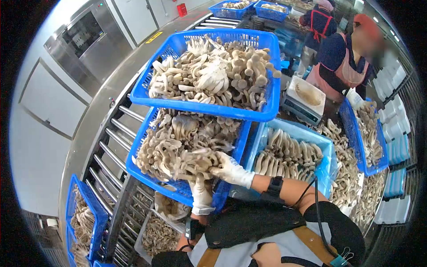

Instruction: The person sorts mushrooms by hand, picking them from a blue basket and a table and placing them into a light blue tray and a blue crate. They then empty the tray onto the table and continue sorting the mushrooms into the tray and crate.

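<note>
Both my hands wear white gloves and reach into the lower blue basket (132,162), which is filled with grey-brown mushrooms (164,149). At its front edge, my left hand (201,196) has its fingers closed around stems of a mushroom cluster (195,163). From the right, my right hand (233,171) grips the same cluster, thumb and fingers bent against it; some fingertips are hidden among the mushrooms. A second blue basket (200,105), heaped with mushrooms, rests over the back part of the lower one.
Right of my hands stands a light-blue lined crate (331,167) with mushrooms in rows. Beyond it are a scale (304,100), loose mushrooms (342,173) and a tilted blue basket (356,138). Rollers (106,164) run along the left. Two co-workers (342,66) stand at the back right.
</note>
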`<action>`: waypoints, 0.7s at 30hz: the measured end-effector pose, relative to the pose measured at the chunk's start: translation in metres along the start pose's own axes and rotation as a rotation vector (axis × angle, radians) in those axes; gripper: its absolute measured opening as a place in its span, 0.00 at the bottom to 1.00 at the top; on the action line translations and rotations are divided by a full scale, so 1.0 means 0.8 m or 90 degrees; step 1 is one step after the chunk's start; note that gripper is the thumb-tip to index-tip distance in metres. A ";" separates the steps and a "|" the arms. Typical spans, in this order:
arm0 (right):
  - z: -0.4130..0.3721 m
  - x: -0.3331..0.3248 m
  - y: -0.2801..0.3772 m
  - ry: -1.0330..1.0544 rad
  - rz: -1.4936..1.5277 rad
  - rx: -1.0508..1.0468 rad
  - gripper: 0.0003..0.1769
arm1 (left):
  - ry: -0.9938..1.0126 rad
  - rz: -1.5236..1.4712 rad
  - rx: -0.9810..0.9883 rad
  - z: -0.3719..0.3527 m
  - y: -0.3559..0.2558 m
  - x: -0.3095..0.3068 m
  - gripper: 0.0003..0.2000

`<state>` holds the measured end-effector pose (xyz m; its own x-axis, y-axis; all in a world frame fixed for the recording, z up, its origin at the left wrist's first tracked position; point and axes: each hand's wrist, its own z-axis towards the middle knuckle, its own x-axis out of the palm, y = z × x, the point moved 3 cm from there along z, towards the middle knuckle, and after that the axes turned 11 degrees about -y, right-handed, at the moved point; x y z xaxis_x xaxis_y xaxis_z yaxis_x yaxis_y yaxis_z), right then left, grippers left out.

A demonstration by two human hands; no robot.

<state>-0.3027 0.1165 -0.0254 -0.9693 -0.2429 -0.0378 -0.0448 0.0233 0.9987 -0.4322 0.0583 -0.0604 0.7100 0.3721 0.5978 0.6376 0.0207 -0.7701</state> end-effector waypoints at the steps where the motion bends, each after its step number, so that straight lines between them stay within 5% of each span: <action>1: -0.006 -0.004 0.001 0.000 0.030 0.011 0.26 | 0.030 -0.045 0.017 -0.002 -0.008 0.006 0.33; 3: -0.010 -0.012 0.009 0.065 0.193 0.126 0.23 | 0.055 -0.021 -0.026 -0.001 -0.018 0.007 0.36; 4: -0.008 -0.021 0.022 0.048 0.038 0.040 0.20 | 0.047 -0.037 -0.069 -0.006 -0.036 0.028 0.38; 5: -0.002 -0.022 0.017 0.014 0.155 0.087 0.19 | 0.129 -0.080 -0.162 0.018 -0.012 -0.009 0.40; 8: 0.016 -0.025 0.021 -0.116 0.228 0.235 0.19 | 0.062 -0.051 -0.088 0.029 -0.013 -0.005 0.42; 9: 0.039 -0.030 -0.035 -0.176 0.273 0.223 0.19 | 0.036 -0.068 -0.078 0.032 -0.013 0.001 0.43; 12: 0.042 -0.059 -0.026 -0.224 0.098 0.195 0.20 | 0.036 -0.149 -0.121 0.035 -0.018 0.006 0.46; 13: 0.045 -0.066 -0.024 -0.242 0.029 0.089 0.20 | 0.066 -0.179 -0.141 0.035 -0.019 0.005 0.46; 16: 0.055 -0.077 -0.037 -0.230 0.012 0.124 0.23 | 0.075 -0.201 -0.151 0.034 -0.018 0.003 0.46; 17: 0.045 -0.074 -0.004 -0.190 0.016 0.133 0.31 | 0.065 -0.197 -0.144 0.034 -0.017 0.003 0.46; 20: 0.048 -0.057 0.004 -0.193 -0.418 -0.069 0.43 | 0.047 -0.127 -0.095 0.034 -0.013 0.004 0.46; 21: 0.028 -0.043 0.060 -0.126 -0.283 -0.080 0.53 | 0.043 -0.094 -0.074 0.035 -0.012 0.003 0.46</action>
<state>-0.2772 0.1474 0.0233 -0.8912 -0.0142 -0.4535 -0.4455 -0.1612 0.8806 -0.4448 0.0851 -0.0576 0.6224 0.3103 0.7185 0.7633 -0.0377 -0.6449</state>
